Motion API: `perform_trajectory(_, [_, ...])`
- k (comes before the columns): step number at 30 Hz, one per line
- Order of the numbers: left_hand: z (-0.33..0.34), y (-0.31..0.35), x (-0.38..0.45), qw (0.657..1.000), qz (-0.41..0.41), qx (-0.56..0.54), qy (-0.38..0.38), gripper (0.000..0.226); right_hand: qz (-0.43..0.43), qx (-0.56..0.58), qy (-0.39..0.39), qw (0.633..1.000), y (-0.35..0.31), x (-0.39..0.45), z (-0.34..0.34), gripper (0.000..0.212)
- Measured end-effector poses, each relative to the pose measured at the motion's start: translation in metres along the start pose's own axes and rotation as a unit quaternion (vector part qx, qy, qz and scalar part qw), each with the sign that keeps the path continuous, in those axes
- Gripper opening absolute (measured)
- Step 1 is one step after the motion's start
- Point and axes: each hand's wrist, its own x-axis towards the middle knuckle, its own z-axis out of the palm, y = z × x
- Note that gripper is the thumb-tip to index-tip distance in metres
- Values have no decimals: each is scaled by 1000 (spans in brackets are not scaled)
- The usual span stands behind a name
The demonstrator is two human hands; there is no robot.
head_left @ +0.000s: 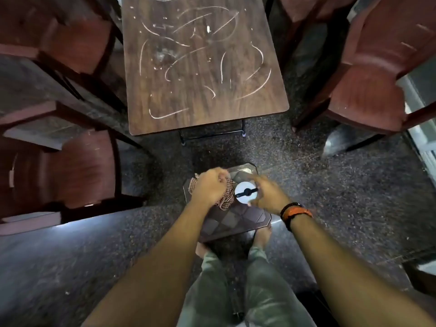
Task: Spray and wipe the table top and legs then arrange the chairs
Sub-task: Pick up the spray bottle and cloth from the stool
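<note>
A dark wooden table top (203,67) with white scribble marks stands ahead of me, its black leg bar (212,135) showing under the near edge. Below it a small dark stool (236,220) carries a checkered cloth (225,200) and a white spray bottle (245,192) seen from above. My left hand (210,188) grips the cloth. My right hand (269,195) has its fingers curled beside the bottle, touching its side; the blur hides how firm the hold is.
Reddish wooden chairs stand around the table: two at left (70,38) (77,171) and one at right (377,74). A speckled dark floor (354,197) lies around the stool. My legs and bare feet are under the stool's near edge.
</note>
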Motion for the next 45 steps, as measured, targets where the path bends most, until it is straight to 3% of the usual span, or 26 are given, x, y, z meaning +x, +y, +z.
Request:
perform_trajectory(2, [11,-15,10,1000,-7,13,-20,40,-8,-48,-20,999,10,12,10,88])
perform_trajectory(5, [36,-46,23,998,-30,20,-52,56,-2,-129,-4,992,31,32,35,71])
perform_trajectory(10, [48,-49,24,997,-33,32,-59,44,-42,-265,54,962,32,46,44,25])
perform_trajectory(13, [54,-59,24,998,-31,22,-55,43,-50,-282,109,952,30,44,46,18])
perform_trajectory(16, [52,-62,16,999,-7,2,-53,51,-16,-215,177,960,21,32,45,21])
perform_trajectory(19, [45,-54,-4,997,68,-10,-24,69,63,-59,255,963,0,14,40,28])
perform_trajectory(22, [39,-36,-28,988,151,5,-18,88,113,105,272,950,-36,-10,34,40])
perform_trajectory(26, [22,-14,-57,985,161,56,29,81,170,261,277,909,-82,-35,23,40])
perform_trajectory(29, [5,-11,-72,984,160,64,49,87,160,277,265,910,-105,-46,17,46])
perform_trajectory(32, [-10,-21,-69,982,170,49,62,99,112,213,237,941,-127,-56,18,36])
perform_trajectory(36, [-29,-38,-65,982,187,16,13,88,57,175,209,960,-145,-63,25,27])
perform_trajectory(38, [-37,-44,-65,988,132,-75,0,71,30,299,150,942,-152,-62,25,12])
perform_trajectory(40, [-44,-52,-60,985,88,-148,10,66,30,404,128,905,-152,-59,23,18])
perform_trajectory(42, [-50,-62,-56,982,70,-171,20,68,36,418,154,895,-143,-50,28,21])
perform_trajectory(45, [-54,-71,-54,977,66,-198,32,65,80,364,198,907,-113,-26,48,16])
